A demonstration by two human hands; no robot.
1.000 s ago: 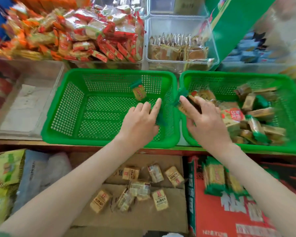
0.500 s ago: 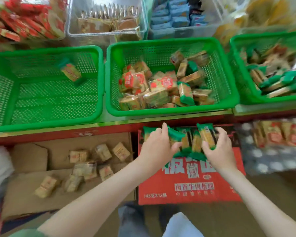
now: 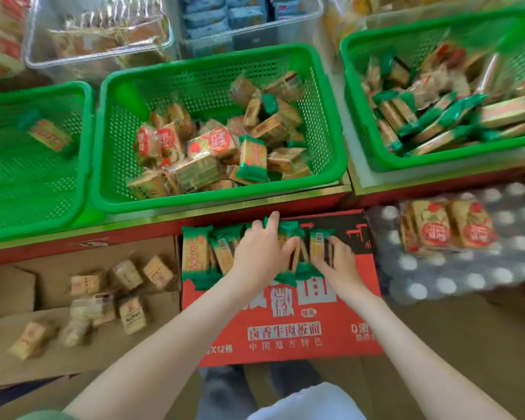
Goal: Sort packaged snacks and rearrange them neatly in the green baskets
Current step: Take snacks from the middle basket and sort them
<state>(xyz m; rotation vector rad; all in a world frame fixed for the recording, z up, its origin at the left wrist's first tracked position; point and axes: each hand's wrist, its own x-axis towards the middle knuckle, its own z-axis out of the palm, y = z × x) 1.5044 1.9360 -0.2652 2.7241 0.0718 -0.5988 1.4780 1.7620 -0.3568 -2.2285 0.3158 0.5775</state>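
Left hand (image 3: 259,253) is down on the row of green-ended packets (image 3: 194,253) now, fingers draped over their tops and thumb closing in from the side, so it looks to be gripping a bunch of them. The right hand (image 3: 337,268) comes in at the other end of the row, fingers curled round the last packet. That is the change. A second ago both hands were up in the baskets, half a second ago they were just reaching this row, and now they have hold of it. The packets sit upright, side by side, on top of the red carton (image 3: 285,338), below the shelf edge and well short of any basket. Squeezed between two hands like this, the row reads as one batch ready to be lifted. Where to? The right green basket (image 3: 437,162) already holds green-ended packs, so that seems the likely home, though blur makes it hard to tell whether they match. The middle green basket (image 3: 219,201) has a jumbled heap (image 3: 212,153) of red-labelled and green-ended packs, not yet sorted. The left green basket (image 3: 84,131) holds a lone packet (image 3: 49,134). More small packs lie loose on the brown cardboard (image 3: 28,359), so plenty of sorting is left.
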